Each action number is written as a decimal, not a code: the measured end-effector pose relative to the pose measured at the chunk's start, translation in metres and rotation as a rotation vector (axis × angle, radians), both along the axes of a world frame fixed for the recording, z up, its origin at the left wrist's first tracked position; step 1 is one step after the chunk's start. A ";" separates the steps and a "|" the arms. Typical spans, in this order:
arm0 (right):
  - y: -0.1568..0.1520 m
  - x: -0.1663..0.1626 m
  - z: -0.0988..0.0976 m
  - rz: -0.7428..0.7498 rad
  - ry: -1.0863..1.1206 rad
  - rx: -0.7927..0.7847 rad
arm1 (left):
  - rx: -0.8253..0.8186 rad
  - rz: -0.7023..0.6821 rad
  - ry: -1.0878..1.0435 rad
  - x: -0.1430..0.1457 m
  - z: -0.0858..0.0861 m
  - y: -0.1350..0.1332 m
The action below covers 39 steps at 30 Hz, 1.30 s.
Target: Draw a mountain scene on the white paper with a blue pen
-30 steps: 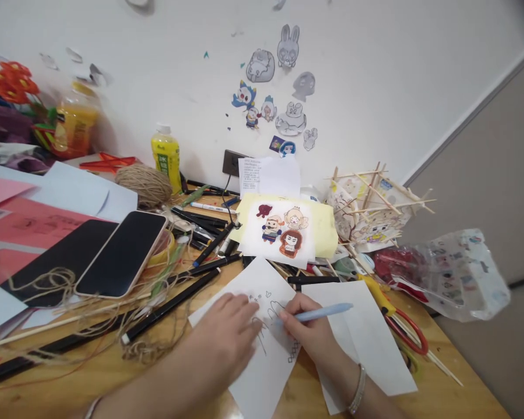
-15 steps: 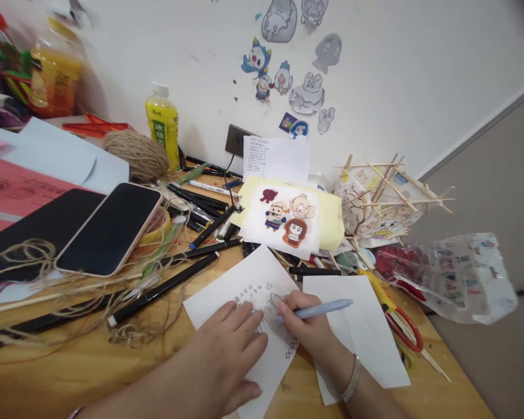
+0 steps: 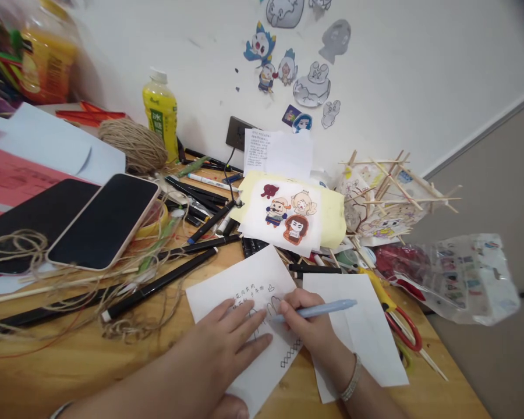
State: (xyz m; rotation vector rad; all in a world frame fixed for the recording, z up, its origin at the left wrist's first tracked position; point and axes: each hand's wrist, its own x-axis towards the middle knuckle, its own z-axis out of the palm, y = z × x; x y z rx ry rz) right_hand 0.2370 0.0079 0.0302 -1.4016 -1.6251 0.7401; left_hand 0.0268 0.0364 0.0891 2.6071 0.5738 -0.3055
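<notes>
Now, blue pen [image 3: 327, 307] clamped in right grip [image 3: 305, 329], tip on paper [image 3: 240, 279] under splayed left grip [image 3: 220, 346]

Two phones lie face up side by side at the left of the worktop [image 3: 70, 366], a light-cased phone [image 3: 102, 221] and a dark phone [image 3: 30, 215], with loose twine [image 3: 21, 250] tangled across them. Behind stand a twine ball [image 3: 133, 145] and a yellow bottle [image 3: 160, 113]. Black markers [image 3: 157, 283] are scattered mid-worktop. A cartoon sheet [image 3: 286, 215] rests on a yellow pad [image 3: 332, 224]. At the right are a blank sheet [image 3: 367, 326], red-handled scissors [image 3: 404, 329], a stick frame [image 3: 393, 189] and a plastic bag [image 3: 458, 276]. Cutouts [image 3: 312, 87] dot the wall above a socket [image 3: 236, 132].
</notes>
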 end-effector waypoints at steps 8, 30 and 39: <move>0.001 0.001 -0.002 0.038 -0.277 0.078 | -0.080 0.060 -0.016 -0.004 -0.003 -0.003; 0.001 0.003 -0.005 0.070 -0.294 0.056 | -0.061 0.047 0.004 -0.003 -0.006 -0.004; 0.000 0.004 -0.004 0.072 -0.261 0.063 | -0.024 0.062 -0.055 -0.003 -0.005 -0.005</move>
